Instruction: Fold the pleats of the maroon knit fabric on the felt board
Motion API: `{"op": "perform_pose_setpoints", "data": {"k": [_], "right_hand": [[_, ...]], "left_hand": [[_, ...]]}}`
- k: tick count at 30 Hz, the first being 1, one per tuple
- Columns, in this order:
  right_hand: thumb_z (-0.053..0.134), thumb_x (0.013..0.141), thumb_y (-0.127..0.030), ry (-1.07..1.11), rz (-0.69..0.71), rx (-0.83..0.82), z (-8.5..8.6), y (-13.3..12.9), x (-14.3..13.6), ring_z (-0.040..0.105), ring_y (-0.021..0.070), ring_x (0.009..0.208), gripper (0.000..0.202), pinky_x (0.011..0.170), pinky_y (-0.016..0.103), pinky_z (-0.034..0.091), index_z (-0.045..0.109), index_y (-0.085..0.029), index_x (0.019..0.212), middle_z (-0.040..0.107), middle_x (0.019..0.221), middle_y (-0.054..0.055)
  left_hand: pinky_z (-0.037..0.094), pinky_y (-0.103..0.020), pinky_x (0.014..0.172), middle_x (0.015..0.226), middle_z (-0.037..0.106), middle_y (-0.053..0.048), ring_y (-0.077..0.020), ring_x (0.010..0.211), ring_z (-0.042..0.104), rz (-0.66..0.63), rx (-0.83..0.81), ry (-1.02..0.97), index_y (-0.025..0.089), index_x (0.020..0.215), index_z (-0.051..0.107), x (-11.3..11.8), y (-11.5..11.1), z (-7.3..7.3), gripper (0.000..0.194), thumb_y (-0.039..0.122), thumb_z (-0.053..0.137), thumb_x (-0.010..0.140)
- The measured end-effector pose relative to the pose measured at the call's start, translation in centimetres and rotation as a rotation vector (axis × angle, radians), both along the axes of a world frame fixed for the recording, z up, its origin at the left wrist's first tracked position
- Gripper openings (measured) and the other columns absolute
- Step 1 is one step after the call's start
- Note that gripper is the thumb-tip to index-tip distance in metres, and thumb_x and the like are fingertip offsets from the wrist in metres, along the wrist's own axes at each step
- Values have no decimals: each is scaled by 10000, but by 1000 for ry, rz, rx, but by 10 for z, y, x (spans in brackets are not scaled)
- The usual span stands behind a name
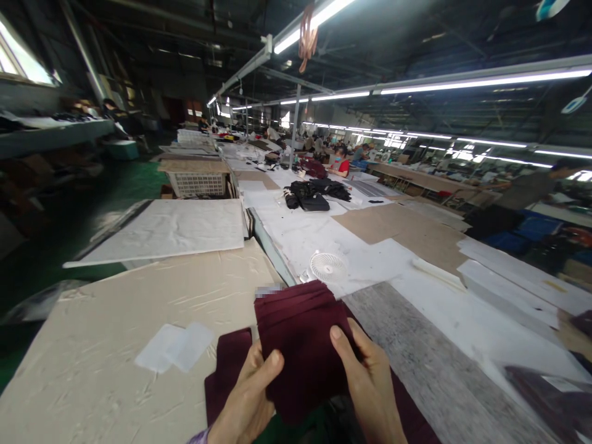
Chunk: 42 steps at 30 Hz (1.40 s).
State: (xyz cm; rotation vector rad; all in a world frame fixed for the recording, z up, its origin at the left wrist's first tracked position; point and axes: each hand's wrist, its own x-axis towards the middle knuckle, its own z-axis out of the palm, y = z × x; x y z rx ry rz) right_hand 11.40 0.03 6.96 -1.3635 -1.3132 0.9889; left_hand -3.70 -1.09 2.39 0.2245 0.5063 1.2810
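Both hands are gripping a folded maroon cloth (300,333) at lower centre: left hand (250,394) and right hand (370,382) grips clamped on its edges. A small white fan (328,266) is lying on the desk (115,345) just above it.

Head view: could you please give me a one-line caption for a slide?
Both hands, left hand and right hand, grip folded maroon fabric above a long worktable.

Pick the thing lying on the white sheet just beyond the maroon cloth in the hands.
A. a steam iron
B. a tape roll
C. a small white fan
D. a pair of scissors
C: a small white fan with a round grille lies on the white sheet past the maroon cloth that the left hand and right hand both grip.
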Motion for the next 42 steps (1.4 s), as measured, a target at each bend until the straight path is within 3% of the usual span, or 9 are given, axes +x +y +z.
{"op": "perform_pose_setpoints", "data": {"k": [9,12,15,17,20,27,32,38,42], "right_hand": [[531,859,-430,38,-50,18,5,-4,-9,554,207,824,311,780,312,472,648,-153,940,612,850,52],[512,872,-431,44,-17,-10,-1,-5,-7,572,223,864,296,787,325,478,624,-163,928,617,885,62],[553,858,-376,-7,-43,94,-10,-4,2,564,240,1002,213,852,355,470,591,-204,977,572,1131,78],[615,820,-317,-80,-53,253,-12,-3,9,471,251,1181,247,973,391,406,567,-262,1055,442,1324,54],[682,774,-269,-218,66,368,-4,-2,16,329,240,1308,293,1071,407,302,593,-332,1046,333,1401,-4],[733,725,-239,-262,235,212,19,5,19,409,221,1242,259,1020,369,361,634,-293,958,399,1328,18],[705,724,-214,-142,219,164,12,6,21,458,221,1195,176,1010,358,364,645,-248,886,481,1251,28],[600,832,-340,254,307,-24,3,2,11,598,208,915,261,813,333,480,634,-195,1046,629,1001,58],[583,843,-416,277,175,-32,-3,2,3,597,208,828,314,766,324,484,674,-161,1002,662,893,65]], "left_hand": [[523,-397,900,964,746,-66,-280,986,661,13,-95,161,231,1147,610,7,-2,21,566,188,806,618],[534,-377,873,948,748,-71,-257,949,676,10,-159,214,198,1145,605,7,0,24,468,232,751,702],[535,-348,858,917,753,-65,-239,912,686,-33,-153,226,171,1023,667,2,3,25,326,242,741,713],[536,-337,842,880,757,-63,-236,868,695,-69,-126,260,164,964,696,-3,3,24,278,240,749,703],[533,-336,830,842,758,-62,-232,819,701,-142,-77,341,171,949,718,-8,4,21,263,258,749,702],[533,-325,806,859,755,-72,-230,845,688,-313,57,390,183,973,726,-12,7,16,252,270,719,737],[551,-314,764,852,757,-70,-247,850,688,-214,9,448,174,955,728,-16,9,23,280,283,749,698],[552,-325,783,831,760,-64,-264,867,693,-59,-95,405,167,869,731,-12,9,32,248,273,784,651],[538,-352,839,829,760,-62,-269,900,688,-9,-120,336,159,865,717,-4,9,31,250,235,791,640]]}}
